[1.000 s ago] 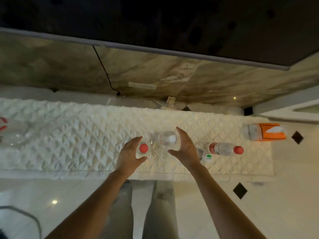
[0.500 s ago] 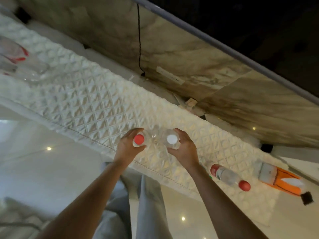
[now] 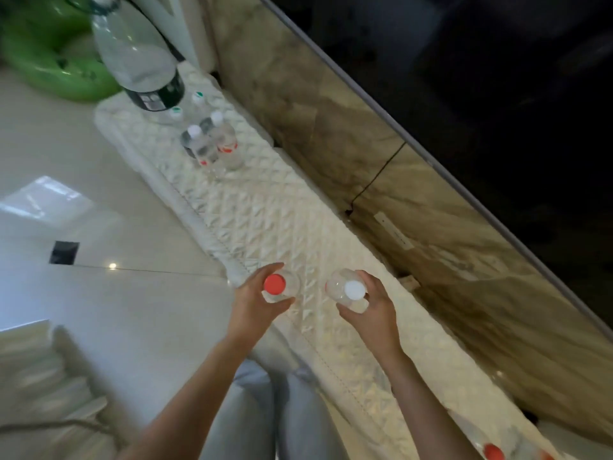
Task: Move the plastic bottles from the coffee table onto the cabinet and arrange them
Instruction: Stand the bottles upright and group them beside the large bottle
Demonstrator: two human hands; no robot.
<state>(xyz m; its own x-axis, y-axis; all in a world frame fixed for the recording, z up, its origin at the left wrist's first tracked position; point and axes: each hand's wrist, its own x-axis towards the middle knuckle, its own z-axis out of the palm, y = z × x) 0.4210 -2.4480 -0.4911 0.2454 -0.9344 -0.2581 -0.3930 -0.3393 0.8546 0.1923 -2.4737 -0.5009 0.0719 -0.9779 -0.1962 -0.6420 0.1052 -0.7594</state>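
My left hand [image 3: 255, 303] grips a clear bottle with a red cap [image 3: 274, 283], held upright over the front edge of the cabinet's white quilted cover [image 3: 265, 220]. My right hand [image 3: 371, 310] grips a clear bottle with a white cap [image 3: 353, 289] above the cover, a little apart from the first. Further left along the cabinet stands a cluster of small clear bottles [image 3: 212, 144] with white and green caps, and a large clear bottle with a dark label [image 3: 139, 61] rises behind them. Red-capped bottles [image 3: 494, 451] lie at the lower right edge.
A marble wall panel [image 3: 331, 127] and a dark screen [image 3: 481, 78] run behind the cabinet, with a black cable [image 3: 374, 180] hanging down. A green object [image 3: 49, 51] sits on the floor beyond the cabinet's far end. Glossy tiled floor [image 3: 99, 227] lies to the left.
The view has swung left along the cabinet, bringing the standing bottles into sight. Both hands carried their bottles that way, and the two bottles are now further apart.
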